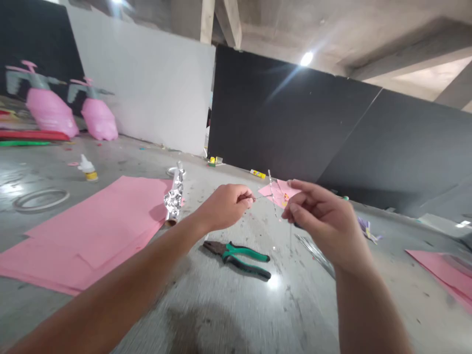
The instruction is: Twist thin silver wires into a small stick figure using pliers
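My left hand (232, 204) is closed in a pinch on a thin wire. Near the wire's far end, a twisted silvery strip (272, 191) crosses it, standing nearly upright between my hands. To the right, the thumb and fingers of my right hand (317, 211) are curled together, with a thin, blurred strand hanging below them. Green-handled pliers (243, 258) lie on the grey surface below my hands. A bundle of thin wires (315, 253) lies beneath my right hand.
Pink sheets (99, 226) and a foil roll (175, 194) lie at the left, with a glue bottle (87, 168) and a ring (40, 199) beyond. More pink sheets (446, 275) lie at the far right. A glue stick (257, 174) is near the dark panel.
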Motion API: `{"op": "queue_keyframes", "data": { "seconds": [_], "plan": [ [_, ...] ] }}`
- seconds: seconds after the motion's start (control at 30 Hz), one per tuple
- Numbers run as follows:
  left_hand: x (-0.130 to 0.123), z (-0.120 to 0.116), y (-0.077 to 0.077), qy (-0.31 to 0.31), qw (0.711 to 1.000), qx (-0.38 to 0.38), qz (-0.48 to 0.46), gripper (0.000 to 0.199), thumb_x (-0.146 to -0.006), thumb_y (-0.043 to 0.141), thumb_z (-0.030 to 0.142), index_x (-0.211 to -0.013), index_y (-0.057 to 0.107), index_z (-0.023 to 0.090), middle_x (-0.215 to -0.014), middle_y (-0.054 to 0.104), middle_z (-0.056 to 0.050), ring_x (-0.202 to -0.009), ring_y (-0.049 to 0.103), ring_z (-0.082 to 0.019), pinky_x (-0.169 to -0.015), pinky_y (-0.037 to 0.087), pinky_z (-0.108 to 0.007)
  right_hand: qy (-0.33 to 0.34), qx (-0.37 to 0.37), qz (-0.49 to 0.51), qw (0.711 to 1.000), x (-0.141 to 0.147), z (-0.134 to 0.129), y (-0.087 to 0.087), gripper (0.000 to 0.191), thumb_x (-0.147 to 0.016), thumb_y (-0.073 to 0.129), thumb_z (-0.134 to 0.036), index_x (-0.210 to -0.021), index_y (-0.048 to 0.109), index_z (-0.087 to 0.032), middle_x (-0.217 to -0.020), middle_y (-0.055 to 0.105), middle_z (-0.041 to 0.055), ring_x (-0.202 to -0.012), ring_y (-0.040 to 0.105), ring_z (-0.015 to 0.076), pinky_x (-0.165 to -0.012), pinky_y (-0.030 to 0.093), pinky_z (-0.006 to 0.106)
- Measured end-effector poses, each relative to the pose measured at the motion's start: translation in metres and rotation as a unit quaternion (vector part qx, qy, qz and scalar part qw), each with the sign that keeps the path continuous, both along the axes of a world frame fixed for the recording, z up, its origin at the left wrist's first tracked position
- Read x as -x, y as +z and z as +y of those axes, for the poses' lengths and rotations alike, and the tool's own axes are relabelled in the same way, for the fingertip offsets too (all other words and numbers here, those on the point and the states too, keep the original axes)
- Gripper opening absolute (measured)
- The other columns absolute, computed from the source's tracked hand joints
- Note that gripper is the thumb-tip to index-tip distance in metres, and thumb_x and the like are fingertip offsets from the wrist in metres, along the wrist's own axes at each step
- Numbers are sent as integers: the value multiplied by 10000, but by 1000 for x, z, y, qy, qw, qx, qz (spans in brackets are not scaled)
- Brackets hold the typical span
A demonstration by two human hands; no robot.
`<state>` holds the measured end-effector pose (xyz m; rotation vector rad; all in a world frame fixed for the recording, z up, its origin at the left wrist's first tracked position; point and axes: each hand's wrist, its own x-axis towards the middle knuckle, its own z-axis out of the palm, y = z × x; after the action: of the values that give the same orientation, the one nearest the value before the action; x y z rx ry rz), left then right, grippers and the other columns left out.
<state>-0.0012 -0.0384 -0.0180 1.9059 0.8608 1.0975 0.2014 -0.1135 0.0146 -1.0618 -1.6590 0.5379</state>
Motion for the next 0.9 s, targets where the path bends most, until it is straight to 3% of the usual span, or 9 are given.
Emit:
{"op": "queue_keyframes", "data": {
  "seconds": [0.1,0.2,0.3,0.5,0.7,0.9],
  "plan": [
    [-5,-8,30,-17,994,-70,80,188,-864,538,135,-821,709,199,-738,665,-31,-599,528,-145,-533,308,-237,-16,13,-15,1000,9,1,-3,207,-798,600,-196,-987,681,-188,-676,640,-9,-657,646,141,-601,525,296],
    [-9,-18,41,11,991,-109,79,186,-846,561,109,-853,720,207,-691,632,-32,-587,492,-162,-510,258,-252,-84,33,-23,996,13,-1,-7,120,-813,609,-259,-838,704,-189,-636,665,8,-586,634,141,-507,496,271],
    [-13,-24,41,14,989,-144,39,164,-864,577,139,-815,720,203,-641,592,-24,-584,453,-164,-518,243,-260,-119,29,-8,992,16,-3,-8,159,-840,614,-309,-864,723,-197,-691,713,33,-645,685,170,-559,548,298],
    [-19,-24,38,-18,988,-134,75,288,-941,524,313,-786,740,202,-626,596,-4,-562,440,-136,-505,266,-255,-218,-14,-48,975,24,-9,-9,176,-838,633,-353,-823,755,-227,-629,715,25,-559,676,182,-496,517,308],
    [-24,-21,37,-40,995,-87,8,269,-888,592,316,-701,746,199,-703,700,-15,-644,574,-173,-548,372,-253,-197,-24,-65,978,28,-10,-11,185,-843,629,-349,-836,775,-234,-572,696,14,-486,641,167,-426,470,284],
    [-22,-18,40,-9,997,-75,23,193,-832,637,279,-699,762,215,-575,603,14,-532,498,-133,-449,321,-224,-182,-12,-64,981,31,-11,-13,165,-846,618,-321,-780,741,-231,-574,690,6,-483,632,154,-465,474,288]
  ]
}}
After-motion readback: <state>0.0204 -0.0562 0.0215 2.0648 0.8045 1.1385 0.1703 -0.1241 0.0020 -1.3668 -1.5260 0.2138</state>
